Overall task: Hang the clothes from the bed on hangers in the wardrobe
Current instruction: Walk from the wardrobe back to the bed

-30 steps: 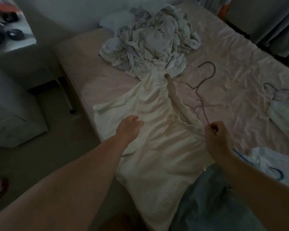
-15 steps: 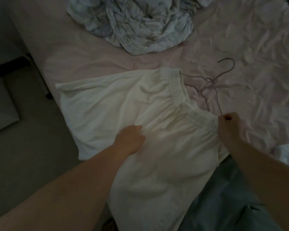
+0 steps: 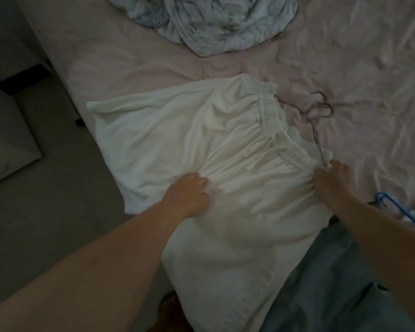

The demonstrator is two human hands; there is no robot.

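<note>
A white garment (image 3: 201, 140) with an elastic waistband lies across the near corner of the pink bed (image 3: 345, 68), part of it draping over the edge. A thin purple wire hanger (image 3: 314, 116) lies by the waistband, one arm tucked into it. My right hand (image 3: 333, 176) pinches the hanger's lower end at the waistband's near corner. My left hand (image 3: 189, 192) rests on the cloth with fingers curled, gathering a fold.
A crumpled pale patterned heap of cloth (image 3: 213, 22) lies at the head of the bed. A blue hanger (image 3: 398, 209) sticks out at the right on more white cloth. A grey-blue fabric (image 3: 333, 295) lies near my legs. Floor and a pale box (image 3: 7, 140) are left.
The view has tilted down and closer. The hanger's hook has swung nearer the waistband. My left hand has pressed into the cloth and bunched it; my right hand keeps its pinch.
</note>
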